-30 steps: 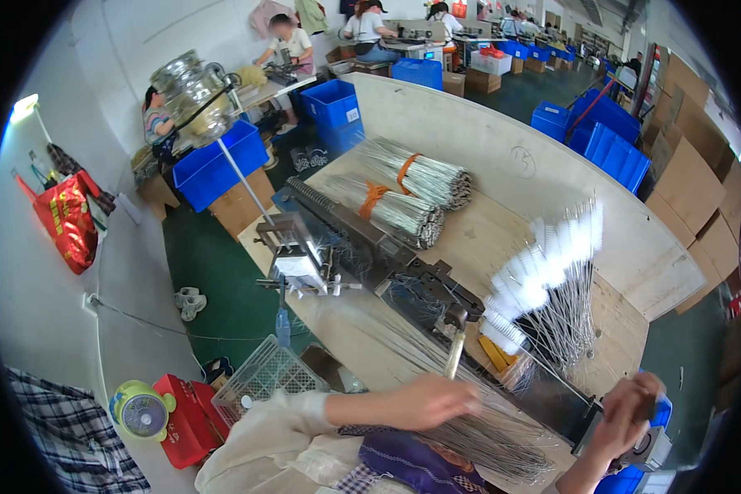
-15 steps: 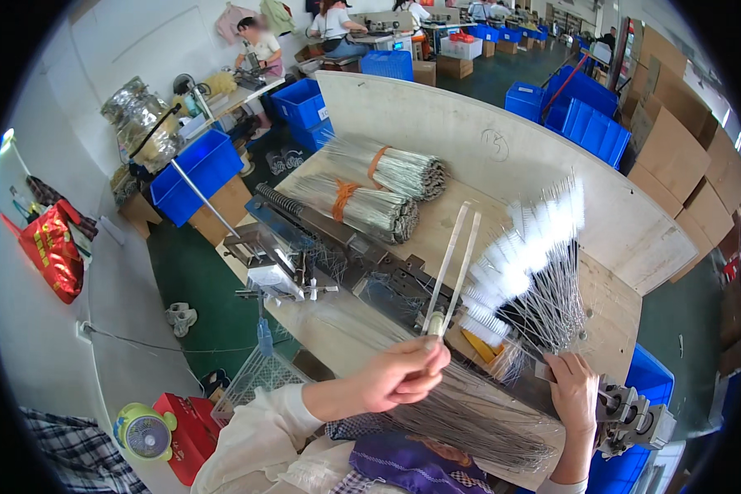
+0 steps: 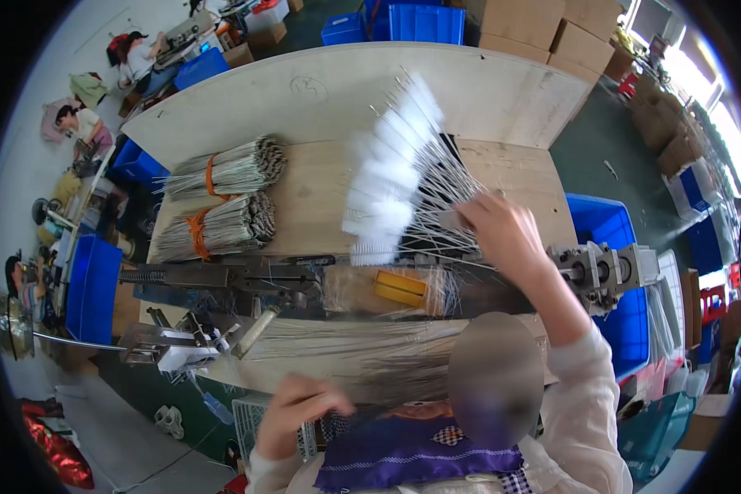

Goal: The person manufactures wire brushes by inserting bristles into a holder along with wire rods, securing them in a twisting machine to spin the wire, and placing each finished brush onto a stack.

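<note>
Right hand [image 3: 502,230] shifted far, at wiry stems [image 3: 446,185] of fluffy white brushes [image 3: 384,185], far-centre; fingers narrowed, hold: cannot tell | left hand [image 3: 302,403] withdrawn near-left, blurred, loosely curled | thin straight wires [image 3: 407,366] near-centre

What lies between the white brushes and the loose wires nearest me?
In the head view, the dark machine bed, carrying a yellow block, lies between brushes and wires.

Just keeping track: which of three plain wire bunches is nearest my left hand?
The loose wires by your left hand, before the machine; both orange-tied bundles lie beyond it.
</note>
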Available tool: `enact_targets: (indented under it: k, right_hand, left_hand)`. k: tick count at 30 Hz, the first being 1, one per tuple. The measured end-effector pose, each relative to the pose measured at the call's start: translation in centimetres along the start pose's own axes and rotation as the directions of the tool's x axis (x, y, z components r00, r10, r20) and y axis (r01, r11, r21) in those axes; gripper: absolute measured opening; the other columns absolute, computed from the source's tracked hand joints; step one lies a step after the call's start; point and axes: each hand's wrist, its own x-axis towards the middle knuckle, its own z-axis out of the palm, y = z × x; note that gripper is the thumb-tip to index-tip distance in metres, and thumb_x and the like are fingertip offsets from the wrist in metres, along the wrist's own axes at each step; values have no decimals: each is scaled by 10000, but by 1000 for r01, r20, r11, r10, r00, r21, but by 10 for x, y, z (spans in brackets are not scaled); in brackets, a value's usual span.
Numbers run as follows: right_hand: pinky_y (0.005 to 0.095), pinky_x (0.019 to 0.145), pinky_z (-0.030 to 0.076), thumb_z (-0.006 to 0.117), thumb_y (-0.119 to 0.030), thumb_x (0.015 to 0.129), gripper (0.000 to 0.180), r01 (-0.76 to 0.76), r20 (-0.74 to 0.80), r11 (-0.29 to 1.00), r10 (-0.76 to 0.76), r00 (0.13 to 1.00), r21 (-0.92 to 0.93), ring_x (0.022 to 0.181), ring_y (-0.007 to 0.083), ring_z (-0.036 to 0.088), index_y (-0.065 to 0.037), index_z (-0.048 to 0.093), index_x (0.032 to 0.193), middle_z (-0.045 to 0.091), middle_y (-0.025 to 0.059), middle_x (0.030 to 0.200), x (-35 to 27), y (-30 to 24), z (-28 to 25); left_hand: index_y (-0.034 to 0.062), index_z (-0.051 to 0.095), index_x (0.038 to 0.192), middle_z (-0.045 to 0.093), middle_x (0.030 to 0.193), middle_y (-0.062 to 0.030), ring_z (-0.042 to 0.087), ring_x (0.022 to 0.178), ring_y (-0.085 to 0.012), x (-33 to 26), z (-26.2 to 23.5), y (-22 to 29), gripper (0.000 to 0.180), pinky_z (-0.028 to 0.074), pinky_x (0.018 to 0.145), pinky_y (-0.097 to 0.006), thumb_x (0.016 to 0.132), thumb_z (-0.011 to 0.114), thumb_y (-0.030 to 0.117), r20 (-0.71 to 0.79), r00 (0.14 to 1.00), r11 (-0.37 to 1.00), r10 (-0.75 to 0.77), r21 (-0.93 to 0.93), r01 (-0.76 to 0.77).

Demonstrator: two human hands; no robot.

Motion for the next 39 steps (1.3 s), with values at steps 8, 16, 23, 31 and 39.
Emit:
enact_targets:
  k: [8, 16, 23, 31, 39]
  right_hand:
    - [346, 626, 468, 693, -65, 815, 114, -266, 21, 888, 279, 960, 375, 673, 267, 596, 10, 683, 900, 620, 117, 794, -50, 27, -52]
    - [325, 666, 535, 672, -74, 686, 218, 243, 27, 936, -257, 966, 254, 748, 220, 612, -59, 658, 903, 595, 46, 793, -63, 11, -23]
    - [308, 547, 520, 679, -86, 666, 289, 451, -173, 811, -416, 893, 373, 718, 194, 595, -37, 618, 945, 541, 38, 799, -19, -61, 16]
    - [391, 697, 524, 656, -74, 752, 246, 249, -51, 613, -322, 945, 750, 768, 331, 633, -8, 668, 988, 651, 138, 853, 30, -100, 73]
    - [411, 708, 521, 628, -77, 769, 167, 161, 53, 622, -310, 949, 766, 775, 332, 639, -45, 685, 922, 656, 124, 814, 37, -106, 68]
  left_hand:
    - [26, 728, 768, 628, 590, -102, 537, 513, -112, 108, 66, -17, 286, 419, 515, -290, 893, 609, 254, 260, 962, 911, 85, 371, -181]
    - [57, 731, 756, 668, 673, -134, 634, 599, -316, 178, 78, -12, 242, 499, 594, -373, 849, 653, 267, 1, 980, 794, 200, 585, -163]
    - [50, 705, 928, 670, 911, -83, 630, 888, -275, 110, 26, 28, 153, 490, 788, -391, 779, 681, 28, 16, 586, 94, 810, 983, -157]
    - [21, 596, 1000, 637, 814, -85, 587, 644, -172, 39, 5, -72, 347, 475, 570, -289, 1038, 393, 301, -298, 946, 336, -125, -910, -242]
    - [-2, 544, 1115, 549, 631, -29, 466, 442, -97, 61, 18, -40, 443, 369, 399, -259, 945, 581, 405, -329, 940, 732, 84, -621, -282]
